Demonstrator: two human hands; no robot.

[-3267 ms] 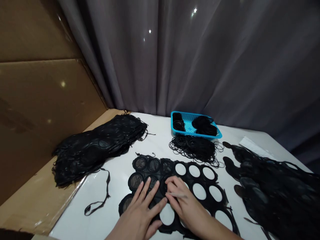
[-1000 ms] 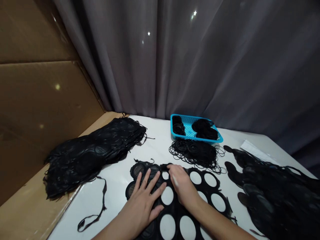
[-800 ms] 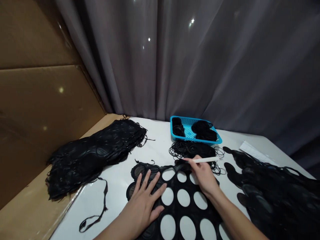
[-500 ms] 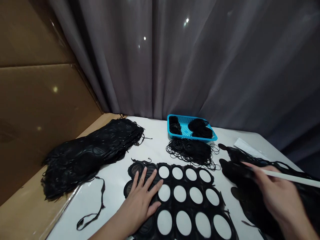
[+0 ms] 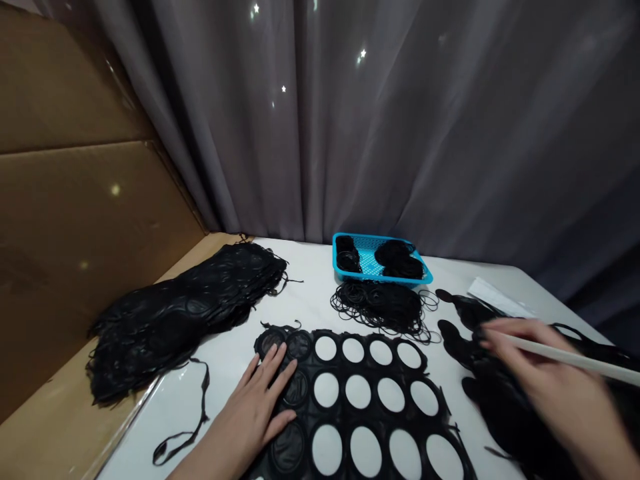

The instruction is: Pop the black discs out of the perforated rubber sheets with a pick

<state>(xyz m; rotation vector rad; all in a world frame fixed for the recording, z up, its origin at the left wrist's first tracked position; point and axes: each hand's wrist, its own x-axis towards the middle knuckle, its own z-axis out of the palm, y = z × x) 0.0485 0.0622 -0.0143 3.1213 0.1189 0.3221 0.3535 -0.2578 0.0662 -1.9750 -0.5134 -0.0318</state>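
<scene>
A black sheet with rows of round rings lies on the white table. Most rings show white inside, while those at the left look covered with black. My left hand rests flat on its left side, fingers spread. To the right, my right hand is closed around a long thin white stick. Its fingertips are at a dark bit among a heap of black pieces with rounded ends. Whether they pinch one of these is hard to make out.
A blue basket with black bundles stands at the back, a tangle of black loops before it. At the left lie a stack of black sheets and a black strip, near cardboard. White paper lies at right.
My left hand has slid left over the sheet, uncovering more black-filled rings. My right hand, still with the stick, has shifted slightly left among the black pieces. The view has tilted a little.
</scene>
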